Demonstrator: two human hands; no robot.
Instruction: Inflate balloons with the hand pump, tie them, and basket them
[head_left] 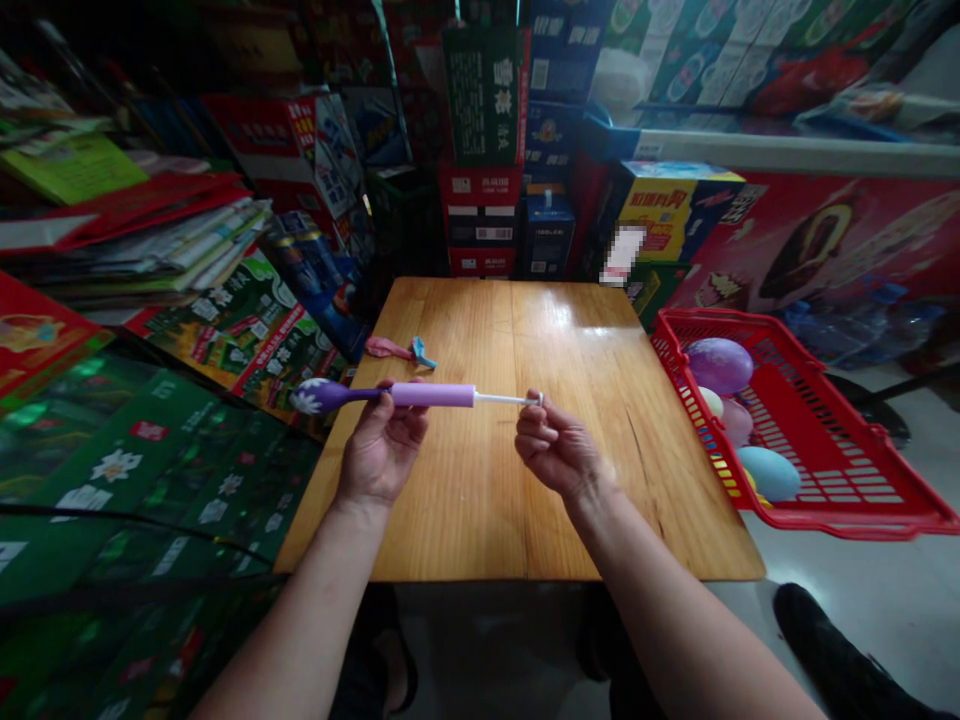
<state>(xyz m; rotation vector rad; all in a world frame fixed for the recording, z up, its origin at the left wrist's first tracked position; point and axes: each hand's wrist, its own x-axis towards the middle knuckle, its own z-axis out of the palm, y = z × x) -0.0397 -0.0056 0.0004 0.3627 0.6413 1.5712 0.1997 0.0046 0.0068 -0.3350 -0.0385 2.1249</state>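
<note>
The pump (433, 396) is held level above the table, running left to right, with a balloon (320, 396) at its left end and its white rod (504, 399) drawn out at the right. It looks like thin plastic, so expect it to be light, stiff and rather slick; hold the barrel firmly but don't crush it. The rod is slender and would probably bend under a sideways push, so keep your pull and push in line with the barrel.

The balloon is partly swollen, with a long slack neck. Judge it soft, stretchy and easily slipped off; the best hold is where you have it, at the join of neck and barrel, away from the round end.

Your left hand (382, 440) is closed there, thumb on the near side and fingers behind the barrel. Your right hand (559, 445) is closed on the rod's outer end, fingertips pinching it and the other fingers curled in. The two hands are well apart.

Beyond your left hand, on the far left of the table (480, 500), lie two limp balloons, one pink (388, 347) and one blue (422, 354), close together. To the right of the table is a red basket (735, 318) with blown-up balloons along its left side, a purple one (718, 366) farthest and a light blue one (772, 473) nearer. Green cartons (150, 460) stand to the left.
</note>
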